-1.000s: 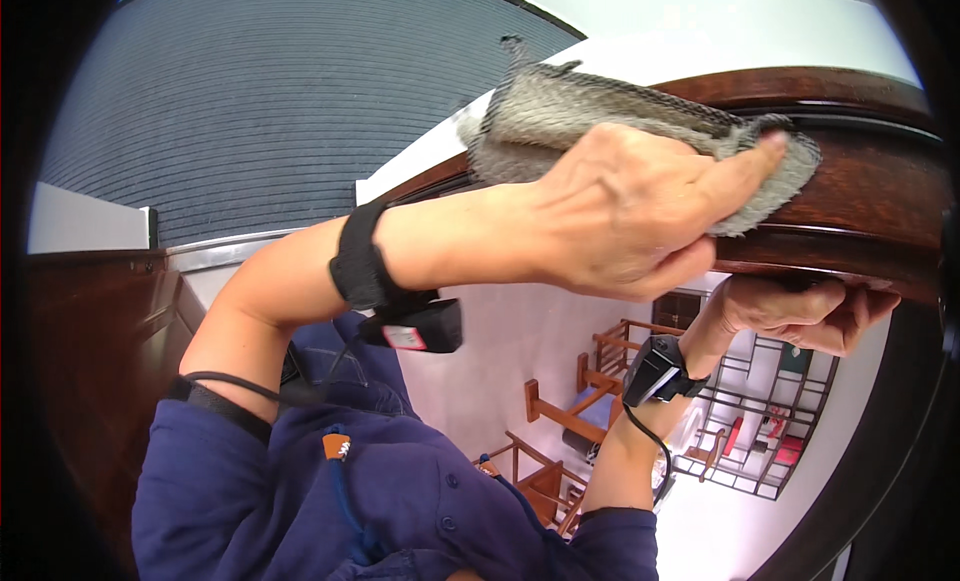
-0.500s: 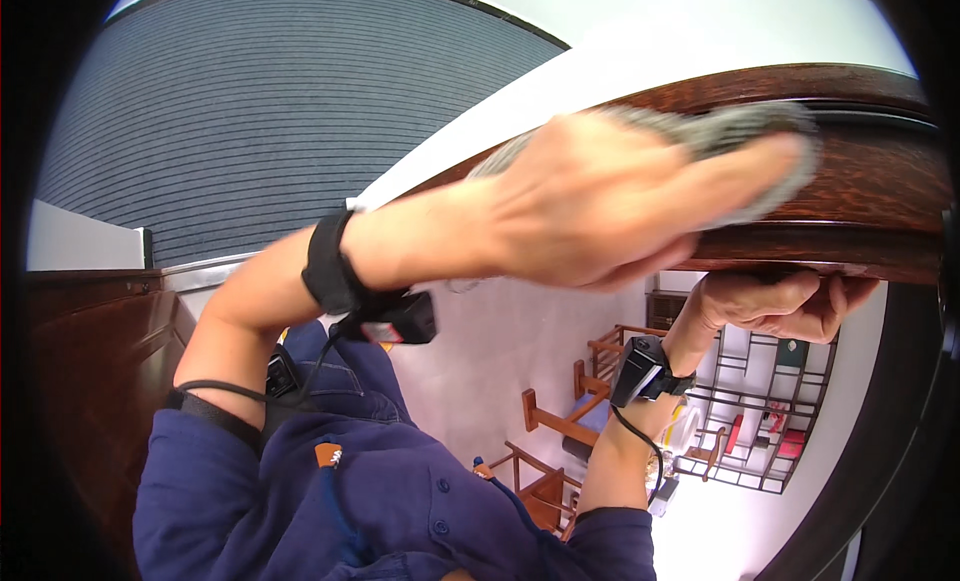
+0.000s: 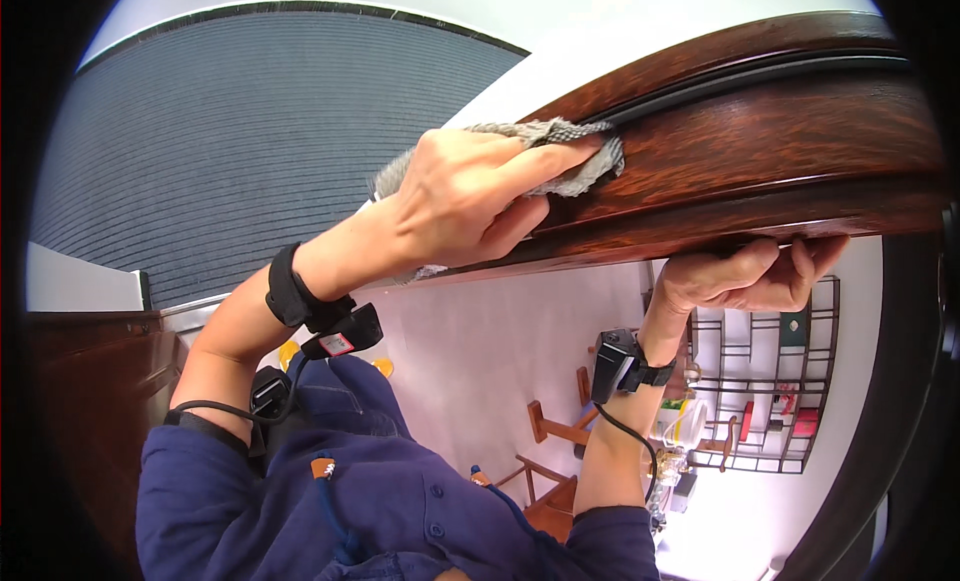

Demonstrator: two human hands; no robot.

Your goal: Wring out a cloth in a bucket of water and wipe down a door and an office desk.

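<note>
My left hand (image 3: 470, 201) presses a grey cloth (image 3: 570, 156) flat against the curved, dark polished wooden rail (image 3: 780, 131) near its groove. The cloth bunches out beyond my fingertips and behind my wrist. My right hand (image 3: 750, 276) grips the rail's lower edge from underneath, fingers curled around it. Both wrists carry black bands with small devices and cables. My blue shirt (image 3: 400, 501) fills the lower part of the view.
A large grey ribbed surface (image 3: 250, 141) spreads across the upper left. A dark wooden panel (image 3: 90, 411) stands at the left. Wooden chairs (image 3: 550, 431) and a dark wire shelf (image 3: 770, 401) holding small items show below the rail, against a pale surface.
My left hand has slid the cloth leftward along the wooden rail, uncovering the rail's right part. My right hand has kept its hold under the edge.
</note>
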